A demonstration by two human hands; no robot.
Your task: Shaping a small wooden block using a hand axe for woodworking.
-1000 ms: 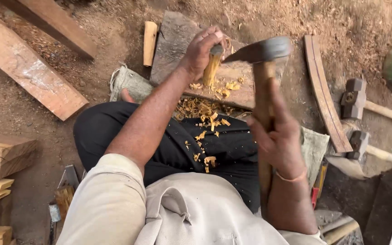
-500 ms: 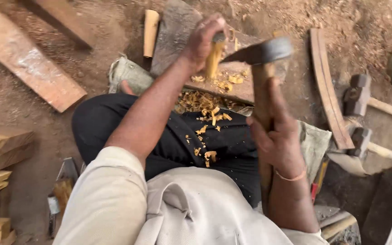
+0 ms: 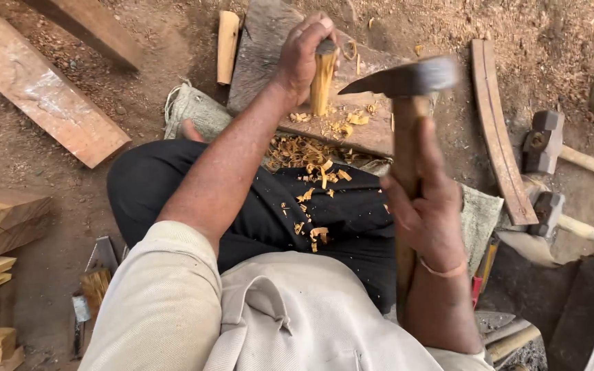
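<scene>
Short pale-yellow wooden peg (image 3: pixel 322 84) stands upright on the flat grey wooden chopping block (image 3: pixel 262 51) at upper centre, left hand (image 3: pixel 302 58) clenched around its top. Right hand (image 3: pixel 429 206) grips the brown wooden handle of a steel-headed adze (image 3: pixel 401 77), blade just right of the peg. Yellow wood chips (image 3: pixel 311 154) litter block and black trousers (image 3: pixel 242 206); two mallets (image 3: pixel 544 141) at right.
</scene>
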